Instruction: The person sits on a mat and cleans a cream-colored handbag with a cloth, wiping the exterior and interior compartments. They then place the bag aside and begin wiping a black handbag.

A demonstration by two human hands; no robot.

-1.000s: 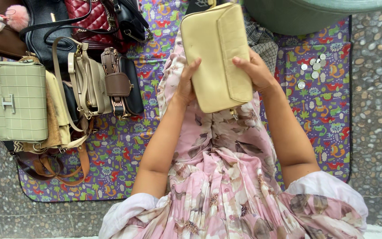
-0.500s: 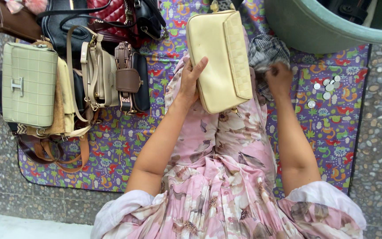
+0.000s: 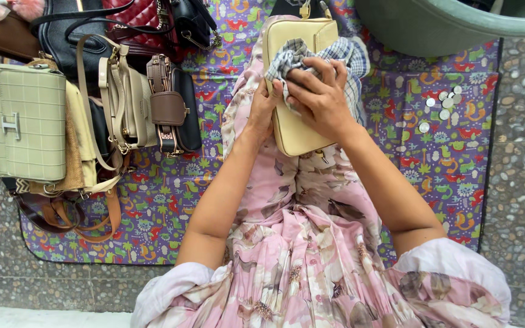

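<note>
Under right-hand fingers [image 3: 326,76], checked cloth [image 3: 299,54] bunched on yellow handbag [image 3: 296,130], left hand [image 3: 262,106] alongside.

Cloth [image 3: 302,58] on handbag [image 3: 293,130], other bags [image 3: 80,115] left, coins [image 3: 439,106] right.

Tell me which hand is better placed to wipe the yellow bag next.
Right. The right hand already presses the checked cloth onto the yellow bag, while the left hand grips the bag's left edge, likely steadying it.

Patterned mat [image 3: 171,200] with handbags [image 3: 25,121], coins [image 3: 439,106]
</note>
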